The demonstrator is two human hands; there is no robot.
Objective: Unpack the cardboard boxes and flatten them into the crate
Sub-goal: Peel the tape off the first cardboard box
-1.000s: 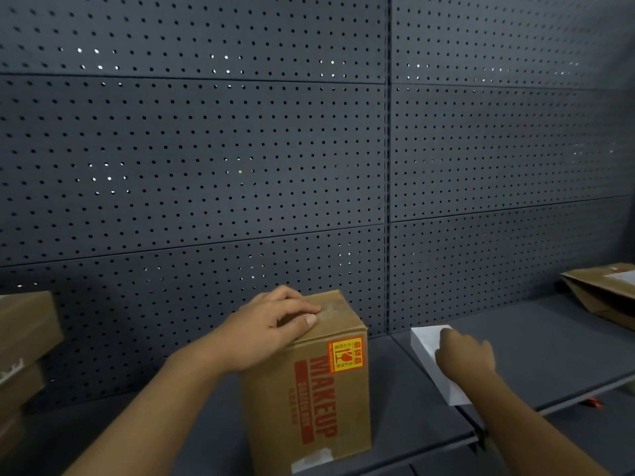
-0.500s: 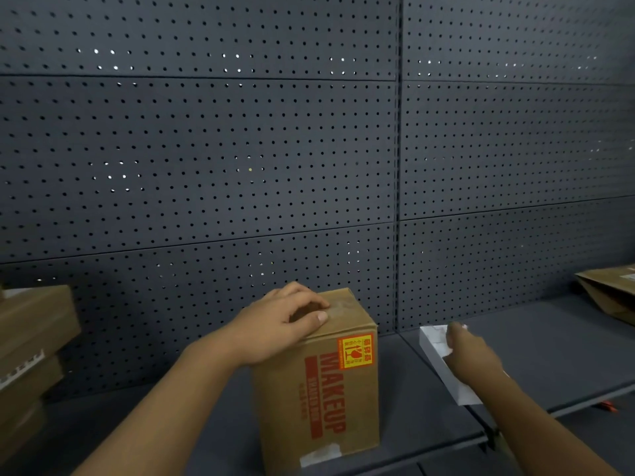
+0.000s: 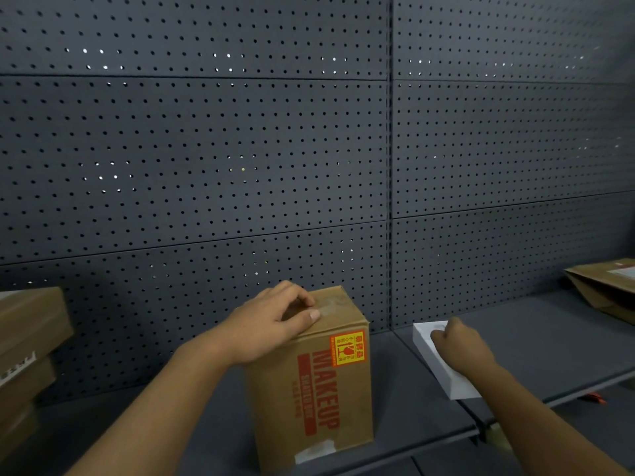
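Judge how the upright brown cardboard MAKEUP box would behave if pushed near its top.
The brown cardboard MAKEUP box stands taller than wide, so it would probably tip rather than slide. Its walls look stiff and undented. The yellow fragile sticker hints at breakable contents.

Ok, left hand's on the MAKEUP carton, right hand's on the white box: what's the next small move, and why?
Probably let go of the flat white box and bring the right hand to the brown MAKEUP cardboard carton. The white box already lies on the dark grey shelf, while the carton stands upright with its taped top closed under the left hand.
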